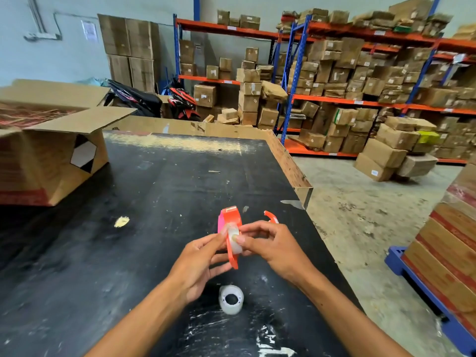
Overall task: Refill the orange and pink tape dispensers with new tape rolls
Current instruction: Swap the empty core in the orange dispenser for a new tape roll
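While both hands work above it, the scene sorts by size, each place given from the orange dispenser:

Counter (159,191): black, scuffed, lying under and all around the orange dispenser.

Cardboard box (51,155): open-flapped, on the counter well off to the far left of the orange dispenser.

Orange dispenser (233,217): raised off the counter between the two hands, on edge, with a clear roll seated partway in it.

Pink dispenser (220,224): just behind the orange dispenser on its left, mostly hidden; whether it is held or merely lying there cannot be told.

Spare tape roll (231,299): clear, flat on the counter, nearer the person than the orange dispenser.

Orange piece (271,217): loose, curved, just right of the orange dispenser.

Risk: the roll in the dispenser (234,240) looks only half seated; uneven thumb pressure could tilt it off the hub, or the dispenser could twist out of the light pinch.

Left hand (203,261): half curled, fingertips gripping the dispenser's left side.

Right hand (268,243): fingers bent, thumb and forefinger pressing on the roll.
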The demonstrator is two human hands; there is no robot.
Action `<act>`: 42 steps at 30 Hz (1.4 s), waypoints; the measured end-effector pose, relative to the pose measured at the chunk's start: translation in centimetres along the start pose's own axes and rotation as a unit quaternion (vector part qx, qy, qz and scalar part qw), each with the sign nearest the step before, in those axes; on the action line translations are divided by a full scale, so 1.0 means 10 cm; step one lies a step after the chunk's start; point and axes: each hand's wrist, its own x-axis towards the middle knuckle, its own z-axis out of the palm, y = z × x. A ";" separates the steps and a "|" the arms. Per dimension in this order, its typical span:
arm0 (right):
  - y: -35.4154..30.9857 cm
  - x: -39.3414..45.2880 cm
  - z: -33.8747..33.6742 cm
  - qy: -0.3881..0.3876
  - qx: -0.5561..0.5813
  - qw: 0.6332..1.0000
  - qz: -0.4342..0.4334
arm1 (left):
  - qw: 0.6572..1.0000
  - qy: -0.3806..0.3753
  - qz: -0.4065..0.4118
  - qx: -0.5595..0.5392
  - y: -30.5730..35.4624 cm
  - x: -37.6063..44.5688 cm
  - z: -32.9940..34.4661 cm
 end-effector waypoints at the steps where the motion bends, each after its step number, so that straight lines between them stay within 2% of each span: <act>1: 0.00 0.01 0.01 -0.008 -0.012 1.000 -0.007 | 1.000 0.003 0.001 -0.003 0.00 0.00 -0.02; 4: -0.01 0.08 0.03 -0.027 -0.038 0.999 -0.014 | 1.000 0.021 0.014 -0.009 0.02 0.00 -0.07; 5: 0.01 0.12 0.02 -0.013 -0.037 0.999 -0.014 | 0.999 0.027 0.018 -0.010 0.03 0.01 -0.09; 7: 0.11 0.26 -0.07 0.063 -0.081 0.994 -0.025 | 0.999 0.046 0.023 -0.011 0.06 0.03 -0.13; 9: 0.28 0.42 -0.27 0.151 -0.220 0.964 -0.016 | 0.998 0.061 0.026 -0.006 0.09 0.06 -0.16; 10: 0.37 0.49 -0.38 0.164 -0.294 0.941 0.016 | 0.998 0.064 0.029 -0.004 0.10 0.07 -0.16; 13: 0.62 0.61 -0.58 0.126 -0.420 0.890 0.122 | 0.997 0.072 0.034 -0.001 0.11 0.10 -0.15; 16: 0.74 0.67 -0.62 0.131 -0.471 0.860 0.143 | 0.997 0.076 0.031 -0.001 0.10 0.12 -0.13; 18: 0.69 0.68 -0.61 0.129 -0.453 0.872 0.135 | 0.997 0.076 0.028 0.002 0.09 0.13 -0.11; 19: 0.64 0.67 -0.59 0.128 -0.414 0.892 0.126 | 0.997 0.077 0.028 0.003 0.08 0.13 -0.10; 22: 0.41 0.56 -0.48 0.131 -0.172 0.971 0.099 | 0.996 0.083 0.033 -0.001 0.09 0.14 -0.07; 24: 0.26 0.43 -0.38 0.089 -0.041 0.991 0.086 | 0.996 0.083 0.036 0.001 0.10 0.14 -0.04; 26: 0.14 0.29 -0.31 0.045 0.011 0.996 0.073 | 0.996 0.076 0.037 0.004 0.10 0.15 0.00; 30: -0.02 0.06 -0.21 0.007 0.049 0.998 0.048 | 0.997 0.054 0.050 0.005 0.06 0.13 0.09; 38: -0.07 -0.20 -0.18 0.051 0.032 0.998 0.019 | 0.998 0.024 0.063 0.008 0.01 0.06 0.24; 42: -0.06 -0.28 -0.22 0.057 -0.001 0.998 -0.001 | 0.995 0.025 0.098 0.016 -0.01 0.00 0.32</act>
